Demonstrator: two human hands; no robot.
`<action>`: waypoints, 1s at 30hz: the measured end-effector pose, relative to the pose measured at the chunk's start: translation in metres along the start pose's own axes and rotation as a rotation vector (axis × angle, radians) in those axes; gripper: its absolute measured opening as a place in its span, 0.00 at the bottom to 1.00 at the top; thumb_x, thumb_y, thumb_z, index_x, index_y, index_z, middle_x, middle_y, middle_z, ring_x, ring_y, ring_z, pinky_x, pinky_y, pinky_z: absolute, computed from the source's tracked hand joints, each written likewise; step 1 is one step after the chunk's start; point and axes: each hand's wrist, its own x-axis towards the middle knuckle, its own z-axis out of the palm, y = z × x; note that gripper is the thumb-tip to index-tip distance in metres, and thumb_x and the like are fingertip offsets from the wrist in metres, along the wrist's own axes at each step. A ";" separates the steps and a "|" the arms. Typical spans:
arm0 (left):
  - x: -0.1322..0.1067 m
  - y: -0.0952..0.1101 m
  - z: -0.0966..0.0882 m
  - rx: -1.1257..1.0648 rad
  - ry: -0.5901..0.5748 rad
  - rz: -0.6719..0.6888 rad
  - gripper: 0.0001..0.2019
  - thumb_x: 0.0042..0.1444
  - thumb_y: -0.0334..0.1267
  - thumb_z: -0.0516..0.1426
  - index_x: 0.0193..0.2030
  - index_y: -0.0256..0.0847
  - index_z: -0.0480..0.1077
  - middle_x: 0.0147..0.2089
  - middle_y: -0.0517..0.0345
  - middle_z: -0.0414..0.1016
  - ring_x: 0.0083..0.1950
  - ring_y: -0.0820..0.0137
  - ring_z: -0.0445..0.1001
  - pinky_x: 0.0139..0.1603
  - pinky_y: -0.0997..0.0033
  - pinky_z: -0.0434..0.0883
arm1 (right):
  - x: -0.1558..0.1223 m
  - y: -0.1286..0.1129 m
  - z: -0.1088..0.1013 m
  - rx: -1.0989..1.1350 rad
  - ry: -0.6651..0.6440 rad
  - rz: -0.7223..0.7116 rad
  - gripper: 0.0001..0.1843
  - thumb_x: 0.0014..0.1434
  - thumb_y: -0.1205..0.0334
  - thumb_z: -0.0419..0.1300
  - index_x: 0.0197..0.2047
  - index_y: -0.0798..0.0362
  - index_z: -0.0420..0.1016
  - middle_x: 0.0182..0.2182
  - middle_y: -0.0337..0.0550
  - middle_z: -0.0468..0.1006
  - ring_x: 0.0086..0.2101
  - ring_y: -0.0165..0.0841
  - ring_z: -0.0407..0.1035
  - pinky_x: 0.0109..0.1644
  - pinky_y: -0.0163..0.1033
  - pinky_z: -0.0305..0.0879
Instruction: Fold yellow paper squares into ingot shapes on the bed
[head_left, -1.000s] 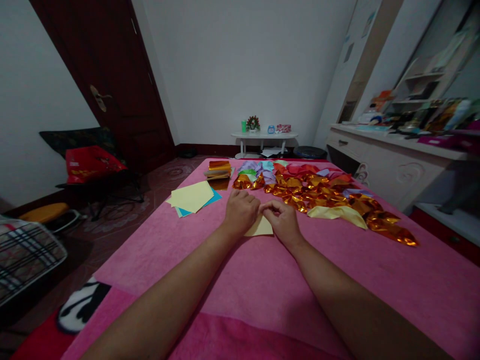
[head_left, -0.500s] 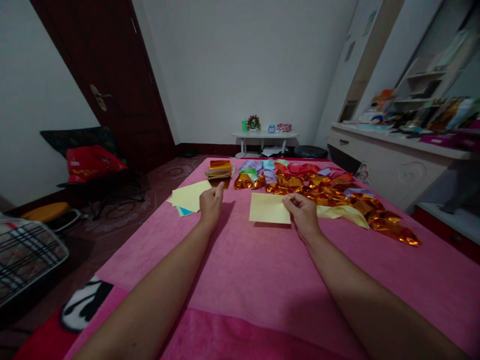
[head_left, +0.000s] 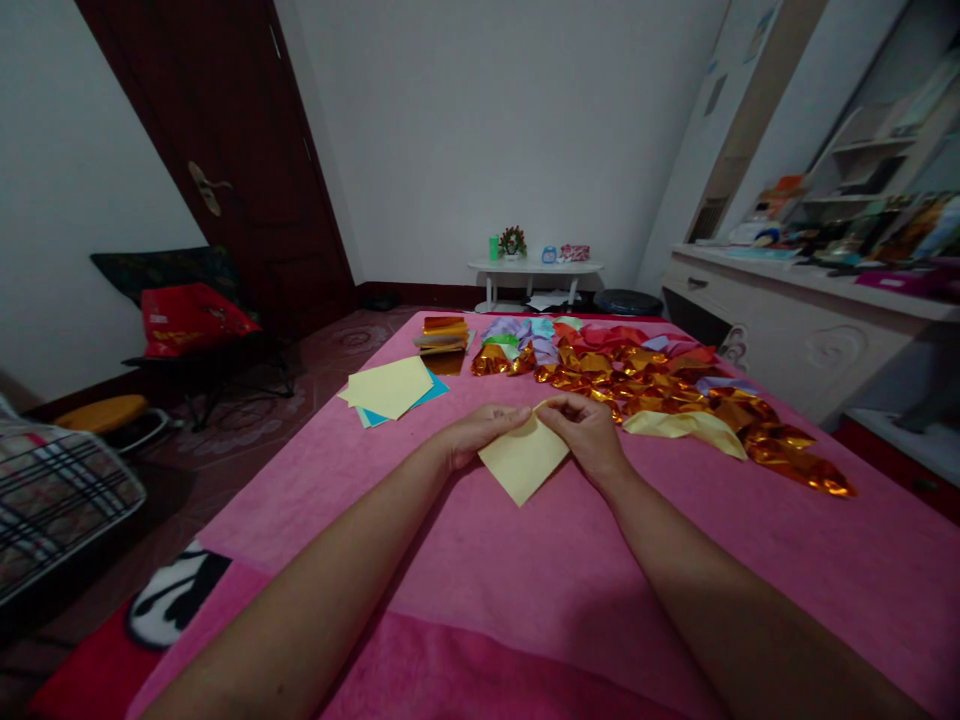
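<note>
A pale yellow paper square (head_left: 523, 462) lies corner-down on the pink blanket (head_left: 525, 570) in front of me. My left hand (head_left: 477, 434) pinches its upper left edge with thumb and fingers. My right hand (head_left: 586, 432) pinches the top corner of the same sheet, fingers closed. Both hands meet at the paper's top. Just behind them lies a heap of folded gold foil and coloured paper shapes (head_left: 637, 378).
A loose stack of yellow and blue sheets (head_left: 390, 388) lies at the left, with a small pile of foil sheets (head_left: 442, 335) behind it. A yellow folded piece (head_left: 686, 425) rests at the right. A white dresser (head_left: 795, 320) stands right, a dark door (head_left: 225, 170) left.
My left hand came back from the sheet stack to the yellow paper. The paper was turned to a diamond and brought nearer, and both hands now pinch its top.
</note>
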 end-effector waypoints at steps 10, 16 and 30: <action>0.010 -0.008 -0.004 -0.190 0.189 0.043 0.34 0.36 0.42 0.69 0.53 0.38 0.66 0.37 0.52 0.78 0.32 0.68 0.76 0.34 0.70 0.71 | -0.004 -0.002 0.003 0.238 -0.058 0.220 0.22 0.42 0.55 0.71 0.41 0.54 0.77 0.32 0.43 0.81 0.28 0.34 0.73 0.32 0.37 0.68; 0.014 -0.009 -0.019 -0.137 0.406 0.153 0.32 0.34 0.40 0.69 0.49 0.37 0.67 0.29 0.60 0.75 0.28 0.74 0.73 0.32 0.74 0.69 | 0.004 0.005 -0.005 0.369 0.224 0.210 0.19 0.39 0.57 0.71 0.36 0.55 0.76 0.34 0.46 0.82 0.29 0.38 0.75 0.35 0.43 0.72; 0.017 -0.016 -0.023 0.088 0.510 0.197 0.08 0.40 0.33 0.63 0.31 0.35 0.77 0.28 0.57 0.77 0.28 0.74 0.71 0.31 0.75 0.65 | 0.008 0.013 -0.007 0.326 0.289 0.160 0.16 0.41 0.56 0.69 0.32 0.54 0.74 0.27 0.41 0.81 0.27 0.37 0.75 0.32 0.41 0.72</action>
